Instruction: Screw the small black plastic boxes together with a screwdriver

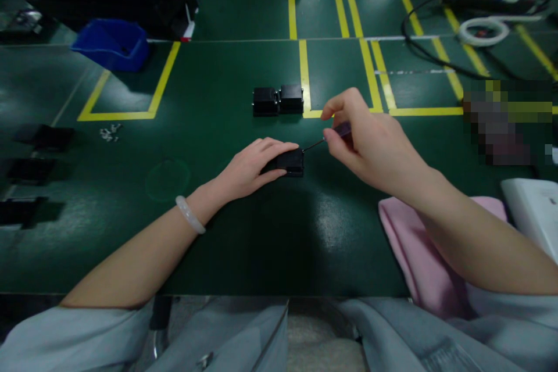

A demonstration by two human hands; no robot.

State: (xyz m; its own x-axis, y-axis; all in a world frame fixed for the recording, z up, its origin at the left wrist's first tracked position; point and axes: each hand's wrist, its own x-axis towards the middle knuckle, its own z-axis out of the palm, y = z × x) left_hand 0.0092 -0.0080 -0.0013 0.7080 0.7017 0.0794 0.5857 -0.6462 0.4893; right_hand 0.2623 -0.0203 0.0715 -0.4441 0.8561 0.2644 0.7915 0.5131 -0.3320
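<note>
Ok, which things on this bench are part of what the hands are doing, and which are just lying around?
In use:
left hand pressing down on the small black box
right hand holding a thin screwdriver, tip at the box

Lying about:
two black boxes further back
blue bin
small screws
pink cloth
cables

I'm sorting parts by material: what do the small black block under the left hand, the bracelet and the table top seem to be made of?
Black block: matte, sharp-edged, probably moulded plastic. Bracelet: pale, translucent, glossy, perhaps jade or glass. Table top: smooth dark green mat with soft sheen, likely rubber or vinyl.
</note>
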